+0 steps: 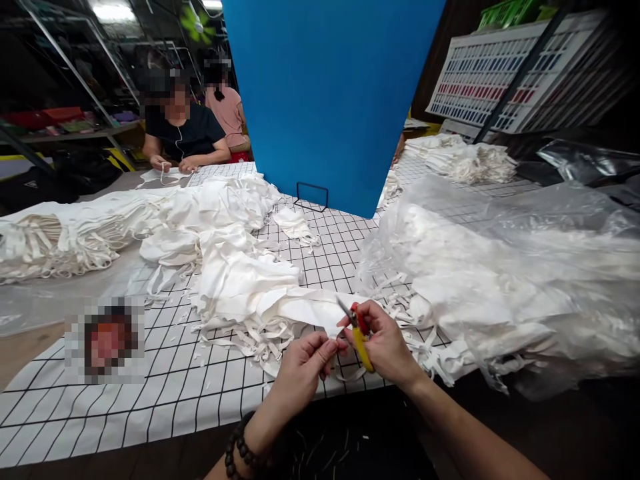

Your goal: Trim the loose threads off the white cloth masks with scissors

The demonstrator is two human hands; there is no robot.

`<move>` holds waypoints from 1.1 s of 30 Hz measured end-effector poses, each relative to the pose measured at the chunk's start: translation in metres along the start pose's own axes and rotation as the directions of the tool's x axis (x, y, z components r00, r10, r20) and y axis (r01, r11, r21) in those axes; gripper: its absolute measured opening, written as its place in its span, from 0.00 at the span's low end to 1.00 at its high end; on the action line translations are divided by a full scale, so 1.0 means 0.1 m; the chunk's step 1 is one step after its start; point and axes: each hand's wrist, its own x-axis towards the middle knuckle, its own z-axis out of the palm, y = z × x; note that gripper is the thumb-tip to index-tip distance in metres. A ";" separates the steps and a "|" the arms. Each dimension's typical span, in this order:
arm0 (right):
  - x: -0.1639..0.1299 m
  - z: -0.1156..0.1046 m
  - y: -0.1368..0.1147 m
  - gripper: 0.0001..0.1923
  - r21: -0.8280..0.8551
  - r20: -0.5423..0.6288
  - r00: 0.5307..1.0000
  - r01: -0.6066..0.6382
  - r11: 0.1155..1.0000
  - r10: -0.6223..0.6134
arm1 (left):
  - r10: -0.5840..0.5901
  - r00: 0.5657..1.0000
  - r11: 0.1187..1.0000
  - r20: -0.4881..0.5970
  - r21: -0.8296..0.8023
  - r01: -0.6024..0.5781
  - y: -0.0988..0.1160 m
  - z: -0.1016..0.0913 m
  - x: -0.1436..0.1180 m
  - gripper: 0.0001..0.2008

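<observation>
My left hand [307, 360] is closed in a pinch on the edge of a white cloth piece [305, 307] with straps, near the front of the table. Beside it, my right hand [385, 337] grips small snips [361, 337] with yellow and red handles. The snips' blades point up and to the left, away from me. The cloth stretches from my fingers back to a pile of white strapped pieces [235, 267] on the left. A thin strap hangs below my hands. My fingers hide exactly where the cloth is pinched.
A clear plastic bag [500, 267] with white pieces lies at right. A blue panel [330, 100] stands mid-table on a black wire holder [313, 195]. More stacked white pieces [60, 233] lie at left. A co-worker [185, 130] sits across, handling white cloth. Scraps lie on the checked tablecloth [165, 393].
</observation>
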 end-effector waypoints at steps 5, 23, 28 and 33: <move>0.04 0.04 0.03 0.20 0.039 -0.037 0.999 -0.017 0.999 0.019 | 0.288 0.933 0.941 -0.216 0.247 -0.233 0.01 0.01 0.00 0.12; -0.25 -0.46 -0.33 0.15 -0.763 0.159 0.982 0.058 0.644 0.099 | 0.354 0.935 0.911 -0.006 0.229 -0.344 -0.01 0.05 0.09 0.12; -0.23 -0.39 -0.35 0.14 -0.755 0.180 0.979 0.075 0.651 0.096 | 0.366 0.930 0.906 0.007 0.224 -0.359 -0.02 0.04 0.08 0.11; -0.22 -0.38 -0.36 0.15 -0.763 0.190 0.979 0.099 0.639 0.074 | 0.362 0.932 0.911 0.010 0.210 -0.356 -0.03 0.02 0.08 0.11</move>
